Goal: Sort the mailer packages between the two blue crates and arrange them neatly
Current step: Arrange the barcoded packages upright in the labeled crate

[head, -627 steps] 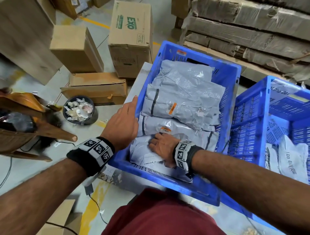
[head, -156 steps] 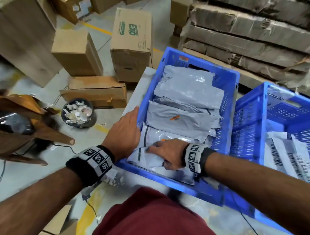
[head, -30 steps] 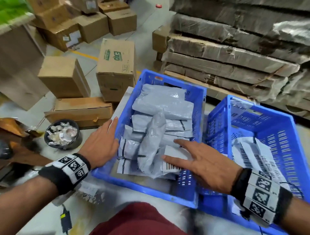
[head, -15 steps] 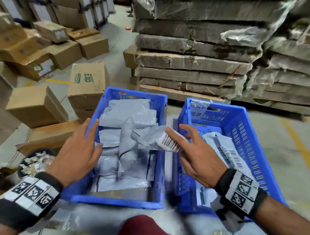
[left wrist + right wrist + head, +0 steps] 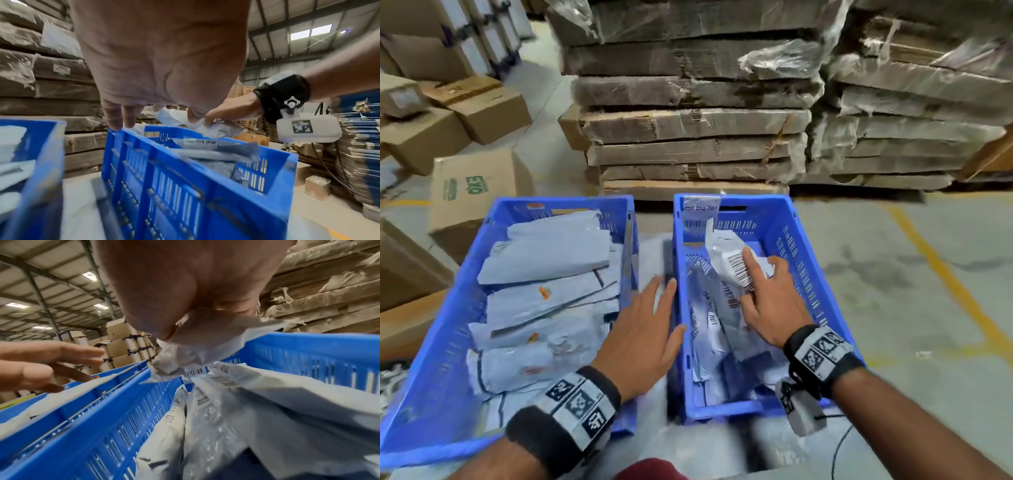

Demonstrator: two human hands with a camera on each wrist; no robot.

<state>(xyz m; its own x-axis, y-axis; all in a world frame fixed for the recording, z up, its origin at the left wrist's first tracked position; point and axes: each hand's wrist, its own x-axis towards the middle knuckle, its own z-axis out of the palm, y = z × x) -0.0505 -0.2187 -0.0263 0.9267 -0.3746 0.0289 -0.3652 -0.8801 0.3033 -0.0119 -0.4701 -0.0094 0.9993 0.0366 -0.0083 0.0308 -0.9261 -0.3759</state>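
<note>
Fingers (image 5: 751,265) pinch crinkled plastic mailer (image 5: 729,262).

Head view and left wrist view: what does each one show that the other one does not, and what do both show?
Only the head view shows the barcode on the mailer, the neat stack of grey mailers in the left crate, and the back of the left hand.

Only the left wrist view shows the warehouse roof and the left palm from below, fingers straight above the crate rim.

Both show the right crate, and the right hand with a white mailer in its grip over that crate.
</note>
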